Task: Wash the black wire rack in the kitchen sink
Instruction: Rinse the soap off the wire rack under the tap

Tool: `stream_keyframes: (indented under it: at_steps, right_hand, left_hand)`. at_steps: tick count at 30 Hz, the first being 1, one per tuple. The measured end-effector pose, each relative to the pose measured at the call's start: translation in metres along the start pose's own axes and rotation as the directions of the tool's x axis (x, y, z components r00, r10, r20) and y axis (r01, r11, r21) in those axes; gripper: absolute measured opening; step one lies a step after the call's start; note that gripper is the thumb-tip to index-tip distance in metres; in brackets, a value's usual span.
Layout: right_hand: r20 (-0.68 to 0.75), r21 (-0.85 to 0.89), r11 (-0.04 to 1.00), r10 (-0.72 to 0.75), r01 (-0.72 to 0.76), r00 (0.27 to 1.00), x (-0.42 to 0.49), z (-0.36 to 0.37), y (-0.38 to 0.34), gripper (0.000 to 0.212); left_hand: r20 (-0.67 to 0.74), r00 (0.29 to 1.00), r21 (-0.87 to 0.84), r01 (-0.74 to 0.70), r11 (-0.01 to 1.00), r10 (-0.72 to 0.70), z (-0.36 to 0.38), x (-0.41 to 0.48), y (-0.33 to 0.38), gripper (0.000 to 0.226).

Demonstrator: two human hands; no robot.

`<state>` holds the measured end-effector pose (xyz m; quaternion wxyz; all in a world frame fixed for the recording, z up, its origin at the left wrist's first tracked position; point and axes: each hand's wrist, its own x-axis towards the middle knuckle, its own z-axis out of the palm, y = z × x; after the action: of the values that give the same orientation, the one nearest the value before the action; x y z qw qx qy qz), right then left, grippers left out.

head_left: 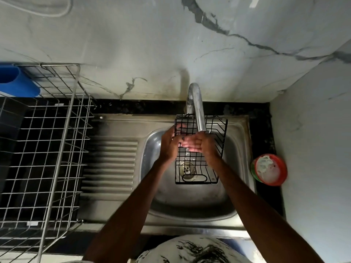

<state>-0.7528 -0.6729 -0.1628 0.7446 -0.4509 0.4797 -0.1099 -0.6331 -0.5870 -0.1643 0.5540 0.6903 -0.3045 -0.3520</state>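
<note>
The black wire rack stands tilted in the steel sink, its top edge leaning on the back rim under the faucet. My left hand grips the rack's left edge, fingers curled round the wires. My right hand lies on the mesh just below the spout, fingers straight and pointing left, touching my left hand's fingertips. Through the rack's lower part I see the sink drain.
A large silver wire dish rack fills the counter on the left, beside the ribbed drainboard. A blue container sits behind it. A red tub of white soap stands on the black counter right of the sink. Marble walls close off the back and right.
</note>
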Motion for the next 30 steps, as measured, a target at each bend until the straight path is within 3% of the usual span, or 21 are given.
stream_keyframes:
  at_steps: [3,5,9,12,14,19,23,27,30]
  right_hand:
    - [-0.029,0.160,0.987,-0.003,0.007,1.000,0.006,-0.003,-0.016,0.051]
    - [0.019,0.195,0.981,0.009,-0.012,1.000,0.003,-0.003,-0.013,0.049]
    - [0.065,-0.109,0.987,0.126,-0.119,0.990,-0.008,-0.005,0.018,0.039]
    - [0.063,-0.375,0.893,0.291,-0.247,0.955,-0.015,-0.009,0.044,0.026]
    - [0.030,-0.422,0.871,0.291,-0.252,0.956,-0.017,-0.011,0.052,0.021]
    - [-0.073,-0.306,0.942,0.122,-0.139,0.990,-0.016,-0.008,0.040,0.023]
    - [-0.139,-0.084,0.996,-0.016,0.005,0.990,-0.015,0.001,0.004,0.019]
    - [-0.121,0.136,0.983,-0.107,0.123,0.987,-0.018,0.009,-0.044,0.024]
    - [-0.046,0.155,0.984,-0.080,0.087,0.996,-0.021,0.010,-0.052,0.031]
  left_hand:
    - [0.001,0.998,-0.116,0.056,0.992,-0.056,-0.001,-0.001,0.004,0.037]
    - [-0.010,0.999,-0.101,0.044,0.994,-0.045,0.000,0.000,0.004,0.039]
    - [-0.051,0.998,-0.035,0.021,0.999,-0.023,-0.001,0.002,0.000,0.046]
    - [-0.055,0.998,-0.056,0.037,0.998,-0.040,-0.004,0.001,-0.003,0.041]
    - [-0.058,0.997,-0.084,0.047,0.995,-0.052,-0.005,0.000,-0.001,0.046]
    - [-0.063,0.994,-0.078,0.081,0.994,-0.086,-0.006,-0.002,-0.001,0.056]
    - [-0.044,0.995,-0.058,0.088,0.994,-0.090,-0.005,-0.002,0.004,0.045]
    - [-0.040,0.994,-0.050,0.102,0.994,-0.104,-0.002,-0.005,0.001,0.040]
    - [-0.044,0.993,-0.028,0.107,0.994,-0.109,0.000,-0.003,-0.004,0.051]
